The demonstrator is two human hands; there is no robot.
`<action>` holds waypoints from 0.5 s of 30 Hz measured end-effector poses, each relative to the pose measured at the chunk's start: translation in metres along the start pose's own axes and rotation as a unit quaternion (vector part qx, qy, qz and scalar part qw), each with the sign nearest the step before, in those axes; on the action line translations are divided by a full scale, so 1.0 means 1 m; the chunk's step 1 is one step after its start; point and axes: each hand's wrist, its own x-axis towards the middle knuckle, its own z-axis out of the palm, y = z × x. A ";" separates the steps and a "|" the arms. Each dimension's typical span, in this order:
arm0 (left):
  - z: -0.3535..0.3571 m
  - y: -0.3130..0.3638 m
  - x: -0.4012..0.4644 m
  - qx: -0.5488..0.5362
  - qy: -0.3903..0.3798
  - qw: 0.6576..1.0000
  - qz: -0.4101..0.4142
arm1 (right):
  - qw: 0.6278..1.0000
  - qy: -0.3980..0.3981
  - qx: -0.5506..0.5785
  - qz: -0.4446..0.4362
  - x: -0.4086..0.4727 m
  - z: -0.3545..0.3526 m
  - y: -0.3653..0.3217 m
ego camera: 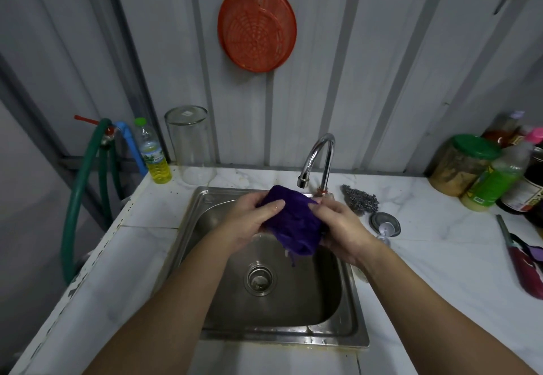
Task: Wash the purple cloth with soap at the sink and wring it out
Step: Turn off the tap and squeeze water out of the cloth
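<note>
While the purple cloth (289,221) is bunched into a thick wad above the sink (329,320), both hands close on it from opposite sides. It hangs over the back half of the basin, just below and in front of the tap (318,158), with a few loose threads dangling from its lower edge toward the drain (260,277). The left hand (251,221) wraps its fingers around the cloth's left side, thumb lying across the top; the right hand (342,232) clasps the right side the same way. Holding it from both ends like this suits rubbing the folds together or twisting the water out, and keeping it over the basin lets any drips fall inside rather than on the counter (440,245). No stream can be made out at the spout, and no lather shows on the fabric, so I cannot tell whether soap has gone on. A bottle of yellow liquid (152,151) stands at the back left corner, well apart from the hands. A steel scourer (360,199) and a drain plug (385,224) lie just right of the basin.
</note>
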 end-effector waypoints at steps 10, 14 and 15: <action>0.006 0.004 0.003 -0.005 0.036 0.999 0.012 | 0.998 -0.052 -0.034 -0.032 0.006 -0.003 0.010; 0.009 0.001 0.001 -0.006 0.035 0.999 0.021 | 0.998 -0.024 -0.032 -0.053 0.003 0.001 0.009; 0.010 -0.002 0.000 -0.020 0.023 0.999 0.012 | 0.998 -0.002 -0.030 -0.062 0.002 0.002 0.010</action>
